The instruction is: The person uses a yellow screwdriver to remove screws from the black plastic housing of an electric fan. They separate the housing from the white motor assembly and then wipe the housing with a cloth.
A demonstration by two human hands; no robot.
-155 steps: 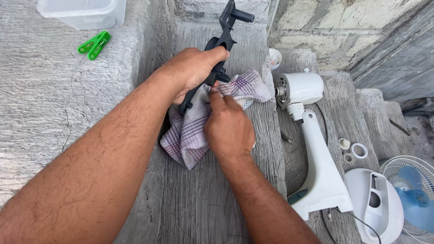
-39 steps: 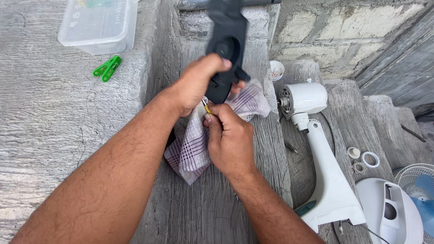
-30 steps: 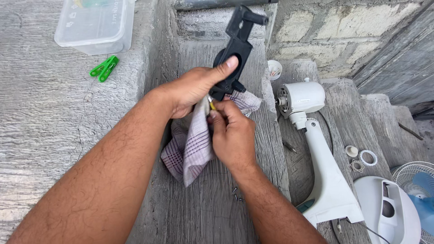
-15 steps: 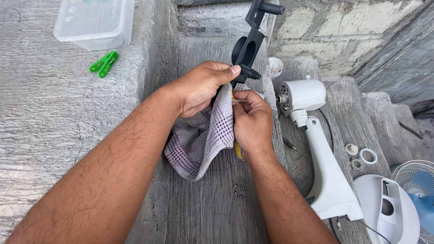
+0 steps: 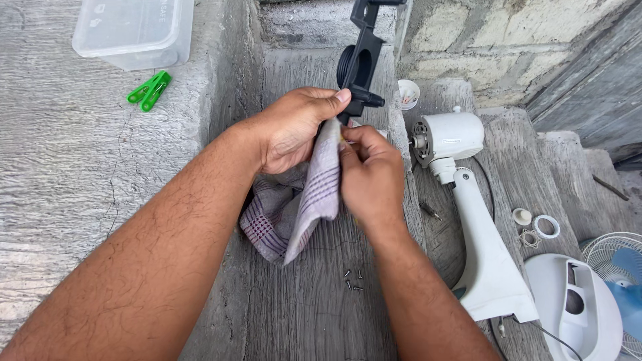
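The person's left hand [image 5: 294,130] is clenching a black plastic fan part [image 5: 360,63], now turned edge-on and raised higher than moments ago. The right hand [image 5: 371,174] is pinching a checked grey cloth [image 5: 301,210], now hanging lengthwise, against the part above the wooden tabletop [image 5: 307,314].

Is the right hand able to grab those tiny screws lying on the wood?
Probably yes. The screws lie in the open just below the right hand, with nothing over them. But that hand is pinching the checked cloth beside the black part, so it must let go first.
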